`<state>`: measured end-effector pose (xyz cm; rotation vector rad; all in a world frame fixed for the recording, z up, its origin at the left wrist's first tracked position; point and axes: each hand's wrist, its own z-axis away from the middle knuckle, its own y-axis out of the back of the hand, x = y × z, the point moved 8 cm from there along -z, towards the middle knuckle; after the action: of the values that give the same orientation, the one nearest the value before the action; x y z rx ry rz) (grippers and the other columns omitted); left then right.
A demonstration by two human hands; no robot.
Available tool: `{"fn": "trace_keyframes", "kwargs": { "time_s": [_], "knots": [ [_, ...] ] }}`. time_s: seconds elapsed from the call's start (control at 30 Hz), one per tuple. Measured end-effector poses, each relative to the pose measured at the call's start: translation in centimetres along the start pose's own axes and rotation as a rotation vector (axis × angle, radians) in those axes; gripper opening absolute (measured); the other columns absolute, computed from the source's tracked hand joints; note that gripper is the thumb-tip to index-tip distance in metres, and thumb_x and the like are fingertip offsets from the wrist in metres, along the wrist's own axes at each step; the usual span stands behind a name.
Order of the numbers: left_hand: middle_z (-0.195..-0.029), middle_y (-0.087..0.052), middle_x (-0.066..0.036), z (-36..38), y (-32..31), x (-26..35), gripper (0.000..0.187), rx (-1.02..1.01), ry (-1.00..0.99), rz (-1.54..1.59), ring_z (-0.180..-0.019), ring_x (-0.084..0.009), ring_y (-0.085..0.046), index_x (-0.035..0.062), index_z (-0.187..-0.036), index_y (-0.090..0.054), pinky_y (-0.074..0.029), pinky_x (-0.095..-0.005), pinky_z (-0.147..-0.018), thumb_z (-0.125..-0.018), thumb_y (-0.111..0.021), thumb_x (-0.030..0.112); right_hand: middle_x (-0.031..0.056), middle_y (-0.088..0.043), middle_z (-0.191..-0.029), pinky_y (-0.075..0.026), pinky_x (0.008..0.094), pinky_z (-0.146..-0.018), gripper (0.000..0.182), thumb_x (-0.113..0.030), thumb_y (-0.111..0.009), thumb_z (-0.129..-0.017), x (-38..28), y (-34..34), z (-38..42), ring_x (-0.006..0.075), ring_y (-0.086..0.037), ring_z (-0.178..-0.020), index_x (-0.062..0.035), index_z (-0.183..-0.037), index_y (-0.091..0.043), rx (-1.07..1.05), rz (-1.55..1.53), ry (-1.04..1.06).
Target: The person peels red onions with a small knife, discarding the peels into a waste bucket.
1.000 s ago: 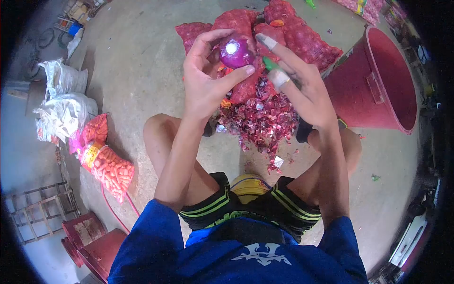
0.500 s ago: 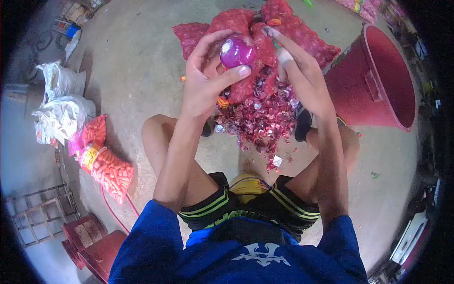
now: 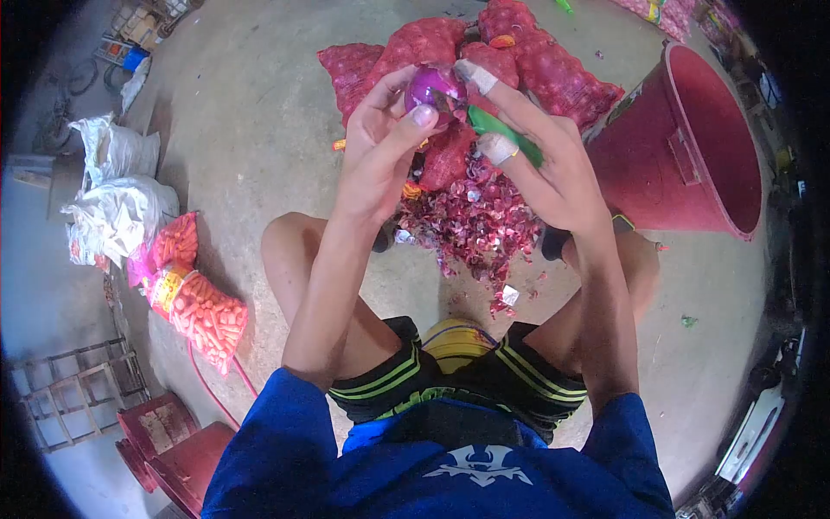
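My left hand (image 3: 378, 143) is closed round a purple onion (image 3: 435, 90), with the thumb pressed on its near side. Loose dark skin shows at the onion's lower right. In my right hand (image 3: 546, 154) is a green-handled knife (image 3: 512, 134); its blade cannot be made out. Whitish wraps cover the thumb and index finger of that hand, and the index fingertip is right at the onion. Below both hands, a heap of onion skins (image 3: 484, 216) lies on the floor between my feet.
Red mesh sacks of onions (image 3: 553, 65) lie ahead. A big red tub (image 3: 644, 160) stands tilted at the right. Toward the left are white sacks (image 3: 130, 212) and a clear bag of carrots (image 3: 207, 316), with red containers (image 3: 160, 428) nearer me. I sit on something yellow (image 3: 458, 340).
My right hand has come left and the knife's green handle now shows plainly. The onion has been turned in my left hand, and both hands are now together at it.
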<state>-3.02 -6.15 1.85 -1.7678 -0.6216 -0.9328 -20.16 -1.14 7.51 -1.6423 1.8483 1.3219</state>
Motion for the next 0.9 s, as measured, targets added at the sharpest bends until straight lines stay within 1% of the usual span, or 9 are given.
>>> {"fn": "trace_keyframes", "kwargs": {
  "time_s": [0.07, 0.17, 0.27, 0.33, 0.57, 0.63, 0.73, 0.77, 0.9],
  "knots": [
    [-0.135, -0.069, -0.01, 0.1, -0.2, 0.0, 0.059, -0.011, -0.002, -0.082, -0.122, -0.0209, -0.069, 0.0027, -0.145, -0.052, -0.057, -0.0389, -0.106, -0.099, -0.079, 0.027, 0.0202, -0.076, -0.123, -0.058, 0.0382, -0.088, 0.055, -0.014, -0.064, -0.103, -0.2, 0.1, -0.1, 0.0374, -0.077, -0.104, -0.006, -0.157, -0.054, 0.001, 0.017, 0.006],
    [-0.129, -0.07, -0.012, 0.1, 0.0, -0.2, 0.06, -0.024, 0.035, 0.037, -0.119, -0.0191, -0.069, -0.0047, -0.148, -0.05, -0.055, -0.0356, -0.107, -0.097, -0.079, 0.01, 0.021, -0.077, -0.117, -0.058, 0.0408, -0.081, 0.057, -0.012, -0.065, -0.101, -0.2, 0.4, -0.1, 0.0391, -0.076, -0.093, -0.0063, -0.157, -0.055, 0.001, -0.001, 0.007],
    [-0.127, -0.071, -0.011, -0.1, -0.3, 0.3, 0.055, -0.053, 0.006, -0.068, -0.117, -0.0176, -0.069, -0.0037, -0.145, -0.054, -0.056, -0.0354, -0.105, -0.099, -0.078, 0.013, 0.0204, -0.077, -0.105, -0.056, 0.0437, -0.074, 0.056, -0.01, -0.067, -0.1, -0.3, 0.4, -0.2, 0.0399, -0.072, -0.081, -0.0097, -0.155, -0.058, 0.005, 0.056, 0.042],
    [-0.126, -0.072, -0.011, -0.3, 0.1, 0.0, 0.053, -0.04, 0.041, -0.075, -0.116, -0.0175, -0.07, -0.0027, -0.144, -0.056, -0.056, -0.0349, -0.102, -0.1, -0.077, 0.016, 0.0193, -0.071, -0.097, -0.055, 0.0354, -0.077, 0.057, 0.002, -0.059, -0.096, 0.1, 0.4, 0.0, 0.0266, -0.067, -0.076, -0.0066, -0.152, -0.062, 0.054, 0.227, 0.041],
    [-0.129, -0.073, -0.01, -0.2, 0.0, -1.1, 0.052, -0.011, 0.158, 0.094, -0.115, -0.0178, -0.071, 0.0007, -0.144, -0.057, -0.055, -0.0345, -0.1, -0.102, -0.076, 0.024, 0.0174, -0.075, -0.095, -0.056, 0.0413, -0.068, 0.044, -0.007, -0.065, -0.1, -0.4, 0.0, 0.1, 0.0335, -0.072, -0.076, -0.0107, -0.144, -0.069, 0.137, 0.377, 0.044],
    [-0.129, -0.073, -0.009, -0.4, 0.0, -0.9, 0.053, -0.047, 0.12, 0.069, -0.116, -0.0182, -0.071, 0.0012, -0.145, -0.057, -0.055, -0.0351, -0.102, -0.101, -0.076, 0.024, 0.0075, -0.073, -0.087, -0.054, 0.0349, -0.061, 0.043, -0.009, -0.059, -0.106, 1.5, 0.2, 0.3, 0.0187, -0.069, -0.07, -0.0063, -0.149, -0.064, 0.238, 0.003, -0.053],
    [-0.131, -0.072, -0.01, -0.1, 0.1, -0.6, 0.056, -0.078, 0.102, 0.13, -0.118, -0.0196, -0.07, 0.0014, -0.148, -0.055, -0.054, -0.0361, -0.105, -0.1, -0.076, 0.023, 0.0004, -0.067, -0.087, -0.052, 0.0296, -0.063, 0.045, -0.012, -0.051, -0.112, 4.8, 3.5, 0.9, 0.009, -0.061, -0.072, -0.0034, -0.156, -0.056, 0.293, -0.432, -0.208],
    [-0.133, -0.071, -0.01, 0.0, 0.2, -0.6, 0.057, -0.076, 0.123, 0.211, -0.12, -0.0206, -0.069, 0.0012, -0.149, -0.054, -0.054, -0.0366, -0.106, -0.1, -0.077, 0.021, 0.0004, -0.06, -0.084, -0.05, 0.0274, -0.067, 0.048, -0.012, -0.044, -0.113, 4.9, 4.1, 1.1, 0.0082, -0.057, -0.072, -0.0047, -0.16, -0.051, 0.299, -0.354, -0.21],
    [-0.139, -0.068, -0.01, -0.1, -0.3, -0.4, 0.061, -0.069, 0.139, 0.286, -0.125, -0.0218, -0.067, 0.0004, -0.152, -0.052, -0.053, -0.0383, -0.109, -0.099, -0.077, 0.018, 0.0011, -0.062, -0.084, -0.051, 0.0282, -0.072, 0.048, -0.014, -0.048, -0.111, 6.8, 3.5, 1.5, 0.0089, -0.059, -0.076, -0.0042, -0.158, -0.054, 0.213, -0.099, -0.394]
  ]
}}
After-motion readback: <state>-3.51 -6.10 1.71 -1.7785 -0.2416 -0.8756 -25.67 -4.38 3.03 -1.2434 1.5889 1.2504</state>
